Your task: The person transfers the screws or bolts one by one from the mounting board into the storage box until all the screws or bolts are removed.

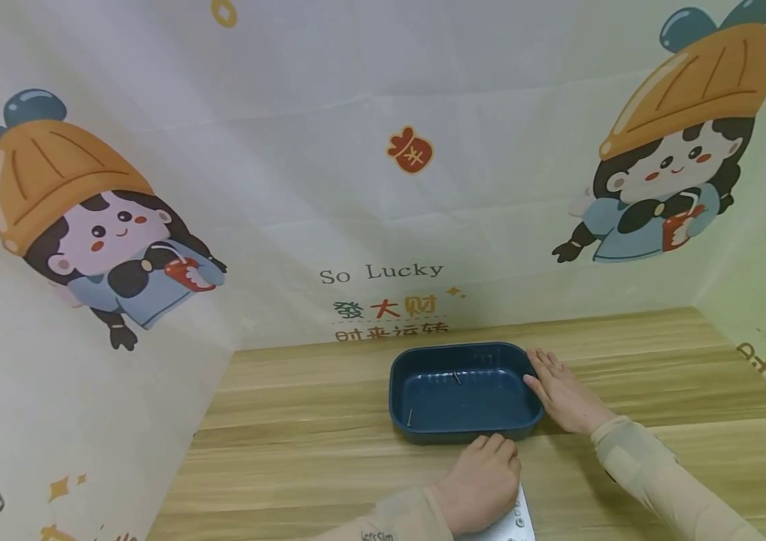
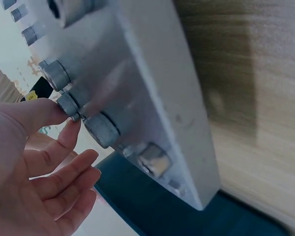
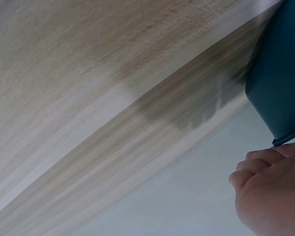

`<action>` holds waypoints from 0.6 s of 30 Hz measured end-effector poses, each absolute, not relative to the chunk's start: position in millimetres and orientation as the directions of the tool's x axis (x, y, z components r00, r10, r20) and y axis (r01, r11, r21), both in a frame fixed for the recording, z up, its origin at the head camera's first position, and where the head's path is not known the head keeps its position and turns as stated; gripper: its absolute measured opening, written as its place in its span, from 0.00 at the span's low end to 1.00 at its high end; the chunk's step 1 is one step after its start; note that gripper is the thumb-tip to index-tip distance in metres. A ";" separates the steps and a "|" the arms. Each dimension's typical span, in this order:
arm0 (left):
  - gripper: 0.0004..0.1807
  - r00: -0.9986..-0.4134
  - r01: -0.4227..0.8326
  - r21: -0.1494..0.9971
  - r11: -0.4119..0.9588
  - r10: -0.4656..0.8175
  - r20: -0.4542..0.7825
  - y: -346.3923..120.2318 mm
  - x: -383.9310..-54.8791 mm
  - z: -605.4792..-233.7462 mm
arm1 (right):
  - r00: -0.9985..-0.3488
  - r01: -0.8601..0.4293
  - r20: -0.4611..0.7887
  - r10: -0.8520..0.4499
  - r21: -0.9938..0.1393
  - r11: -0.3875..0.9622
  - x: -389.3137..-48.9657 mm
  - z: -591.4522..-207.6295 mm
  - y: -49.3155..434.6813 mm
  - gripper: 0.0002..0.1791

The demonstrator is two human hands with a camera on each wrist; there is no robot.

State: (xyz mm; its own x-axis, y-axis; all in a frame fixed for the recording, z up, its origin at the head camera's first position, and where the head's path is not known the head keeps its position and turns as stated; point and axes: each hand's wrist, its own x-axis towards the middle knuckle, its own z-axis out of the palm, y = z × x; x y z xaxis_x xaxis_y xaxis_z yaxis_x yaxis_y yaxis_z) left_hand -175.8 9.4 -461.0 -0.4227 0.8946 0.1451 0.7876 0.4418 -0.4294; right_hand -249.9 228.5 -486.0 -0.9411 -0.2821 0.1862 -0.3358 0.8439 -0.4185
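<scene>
My left hand (image 1: 480, 481) is over a silvery metal block (image 2: 172, 98) near the front edge of the head view. In the left wrist view its thumb and index finger pinch a small bolt (image 2: 75, 117) at the block's face, among several larger socket-head bolts (image 2: 102, 129); the other fingers are loosely bent. Beyond the block stands a dark blue tray (image 1: 470, 434), with a thin metal pin (image 1: 456, 379) and another thin pin (image 1: 410, 418) inside. My right hand (image 1: 568, 394) rests at the tray's right rim, fingers extended, thumb across the edge.
The wood-grain table (image 1: 288, 421) carries the tray and block. A pale printed cloth (image 1: 301, 173) rises behind the table and along both sides.
</scene>
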 end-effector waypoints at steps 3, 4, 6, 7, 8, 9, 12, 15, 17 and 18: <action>0.12 -0.423 0.786 -0.450 0.424 0.899 0.109 9.9 -175.6 -460.6 | -0.941 -0.337 0.187 -0.283 -0.418 0.844 -250.5 -485.9 228.3 0.31; 0.12 -0.425 0.785 -0.455 0.421 0.900 0.099 9.9 -175.4 -460.3 | -0.941 -0.337 0.188 -0.283 -0.418 0.844 -250.6 -485.9 228.2 0.30; 0.12 -0.427 0.780 -0.467 0.417 0.900 0.089 9.9 -175.1 -459.2 | -0.941 -0.337 0.187 -0.283 -0.420 0.843 -250.8 -485.7 228.0 0.30; 0.12 -0.427 0.776 -0.474 0.416 0.900 0.089 9.9 -175.0 -458.6 | -0.941 -0.337 0.186 -0.284 -0.422 0.842 -250.8 -485.6 227.9 0.30; 0.12 -0.427 0.771 -0.482 0.416 0.899 0.094 9.7 -174.9 -457.7 | -0.941 -0.338 0.185 -0.284 -0.423 0.841 -250.7 -485.4 227.8 0.30; 0.12 -0.425 0.766 -0.489 0.416 0.900 0.100 9.5 -174.6 -457.0 | -0.941 -0.337 0.184 -0.284 -0.425 0.840 -250.5 -485.3 227.7 0.30; 0.13 -0.413 0.761 -0.499 0.415 0.903 0.120 8.9 -174.5 -453.9 | -0.941 -0.337 0.184 -0.285 -0.425 0.840 -249.6 -484.9 227.4 0.30; 0.14 -0.405 0.771 -0.486 0.413 0.906 0.127 7.8 -174.6 -450.2 | -0.941 -0.336 0.181 -0.285 -0.428 0.839 -248.8 -484.2 227.4 0.30; 0.14 -0.407 0.780 -0.467 0.416 0.905 0.127 7.0 -175.0 -447.0 | -0.941 -0.338 0.181 -0.287 -0.428 0.838 -248.6 -483.6 227.4 0.30; 0.14 -0.408 0.784 -0.457 0.421 0.903 0.134 6.5 -175.3 -445.3 | -0.940 -0.339 0.182 -0.288 -0.428 0.838 -248.6 -483.2 227.4 0.30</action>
State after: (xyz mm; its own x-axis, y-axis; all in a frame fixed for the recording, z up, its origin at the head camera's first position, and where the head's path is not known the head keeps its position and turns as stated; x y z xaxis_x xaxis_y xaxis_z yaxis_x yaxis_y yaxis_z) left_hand -175.3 6.5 -445.3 -0.4075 0.9033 0.1341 0.7836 0.4213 -0.4566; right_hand -248.6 227.4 -483.2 -0.9404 -0.2876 0.1815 -0.3389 0.8380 -0.4278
